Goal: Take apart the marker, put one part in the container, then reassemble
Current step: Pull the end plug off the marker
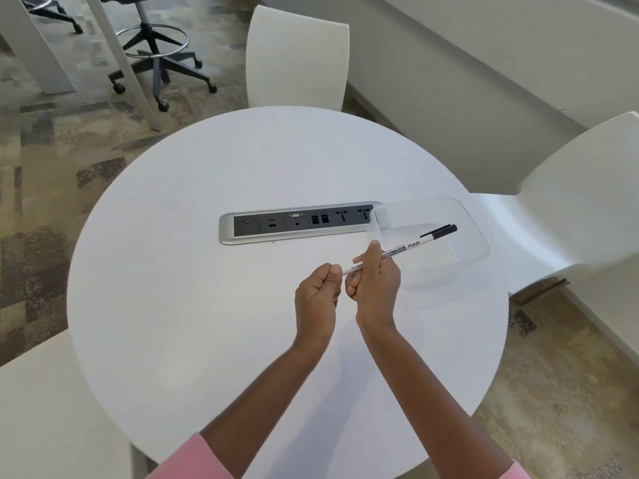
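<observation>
We see both hands raised over the round white table (179, 305), sharing one marker (404, 248). The right hand (375, 283) is wrapped around the middle of the white barrel, and the left hand (316, 299) is curled into a fist that pinches the barrel's near end. The marker slants away to the right, its black cap (439, 232) hanging above the clear plastic container (480, 236), which sits at the table's right edge just beside the grey socket panel (297, 223).
</observation>
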`<control>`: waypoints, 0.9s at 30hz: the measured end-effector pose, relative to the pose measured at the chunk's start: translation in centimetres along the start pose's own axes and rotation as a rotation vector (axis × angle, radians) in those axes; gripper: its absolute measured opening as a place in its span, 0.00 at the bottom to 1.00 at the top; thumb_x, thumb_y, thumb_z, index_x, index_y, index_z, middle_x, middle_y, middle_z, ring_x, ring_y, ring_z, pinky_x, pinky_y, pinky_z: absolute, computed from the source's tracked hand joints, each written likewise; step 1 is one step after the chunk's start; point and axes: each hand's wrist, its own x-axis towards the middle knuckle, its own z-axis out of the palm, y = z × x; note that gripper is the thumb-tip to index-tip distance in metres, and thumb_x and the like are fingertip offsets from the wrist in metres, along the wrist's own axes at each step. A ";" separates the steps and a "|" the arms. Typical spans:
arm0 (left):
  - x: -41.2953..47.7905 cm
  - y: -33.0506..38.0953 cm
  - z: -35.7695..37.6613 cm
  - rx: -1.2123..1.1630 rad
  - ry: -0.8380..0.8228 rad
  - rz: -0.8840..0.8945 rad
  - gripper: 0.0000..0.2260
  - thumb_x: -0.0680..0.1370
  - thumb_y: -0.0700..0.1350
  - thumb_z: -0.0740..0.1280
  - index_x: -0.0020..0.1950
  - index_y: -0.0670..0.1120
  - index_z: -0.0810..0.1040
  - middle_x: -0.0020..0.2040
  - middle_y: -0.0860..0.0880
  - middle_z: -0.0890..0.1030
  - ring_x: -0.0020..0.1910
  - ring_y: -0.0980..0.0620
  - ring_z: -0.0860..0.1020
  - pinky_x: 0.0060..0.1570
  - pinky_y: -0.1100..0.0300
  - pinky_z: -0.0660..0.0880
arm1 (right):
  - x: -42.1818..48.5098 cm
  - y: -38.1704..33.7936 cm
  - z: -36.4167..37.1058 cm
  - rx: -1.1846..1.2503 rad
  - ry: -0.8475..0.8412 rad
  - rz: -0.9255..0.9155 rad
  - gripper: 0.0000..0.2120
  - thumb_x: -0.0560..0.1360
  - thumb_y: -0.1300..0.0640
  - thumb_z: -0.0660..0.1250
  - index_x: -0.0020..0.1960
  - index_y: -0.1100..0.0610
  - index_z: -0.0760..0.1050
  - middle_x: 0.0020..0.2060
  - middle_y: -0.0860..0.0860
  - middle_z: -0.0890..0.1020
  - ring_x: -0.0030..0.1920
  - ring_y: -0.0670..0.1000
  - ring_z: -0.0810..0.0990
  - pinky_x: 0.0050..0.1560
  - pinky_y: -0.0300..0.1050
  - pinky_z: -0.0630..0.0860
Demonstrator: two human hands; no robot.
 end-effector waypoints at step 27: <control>2.7 1.1 -4.2 0.531 -0.225 0.354 0.07 0.78 0.48 0.59 0.39 0.53 0.69 0.28 0.51 0.72 0.28 0.47 0.70 0.31 0.54 0.70 | 0.5 -0.2 -2.5 0.464 -0.354 0.450 0.13 0.74 0.60 0.64 0.33 0.58 0.82 0.28 0.49 0.83 0.32 0.45 0.82 0.36 0.34 0.80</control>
